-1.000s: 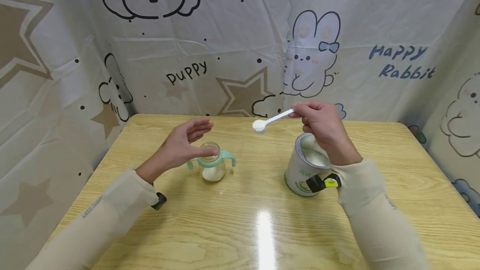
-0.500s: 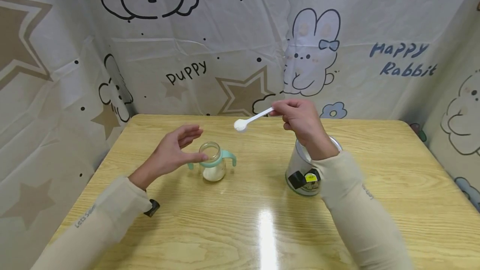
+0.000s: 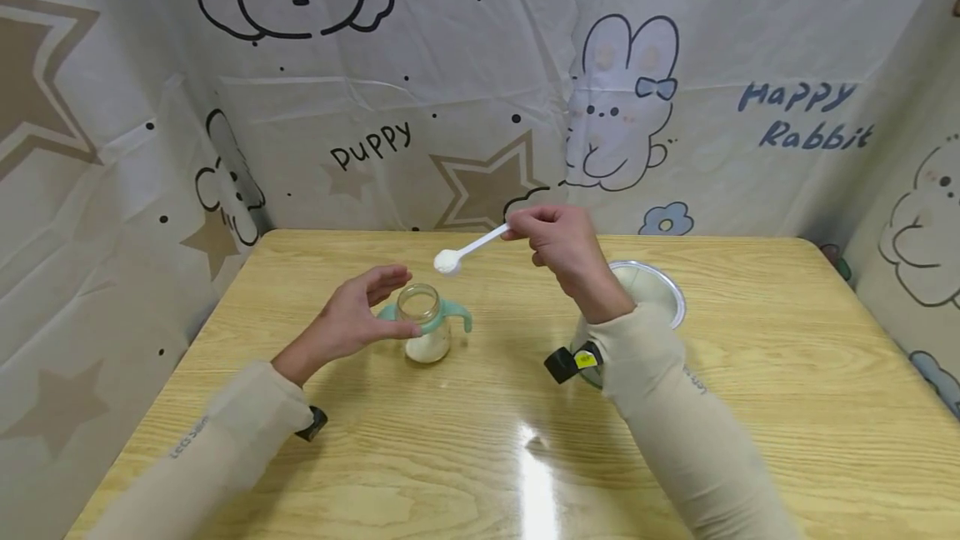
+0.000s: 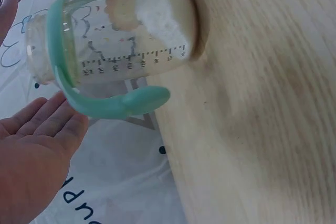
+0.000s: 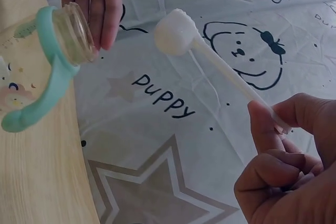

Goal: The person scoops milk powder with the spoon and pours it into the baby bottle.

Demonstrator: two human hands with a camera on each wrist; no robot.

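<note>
My right hand (image 3: 562,252) pinches the handle end of a white measuring scoop (image 5: 176,34), heaped with white powder. In the head view the scoop's bowl hangs above and just right of the mouth of a clear baby bottle (image 3: 429,347). The bottle stands upright and lidless on the table, with a mint-green two-handled collar (image 4: 58,40) and white powder in its lower part. My left hand (image 3: 348,319) is at the bottle's left, thumb and straight fingers spread around the neck. In the left wrist view its fingers lie close behind the green handle.
A milk powder can (image 3: 647,282) stands uncovered at the right, partly hidden behind my right forearm. The wooden table (image 3: 420,448) meets a cartoon-printed cloth (image 3: 465,90) along its back and sides.
My right hand has carried the loaded scoop leftwards from over near the can to close above the bottle. My left hand has shifted slightly around the bottle's neck.
</note>
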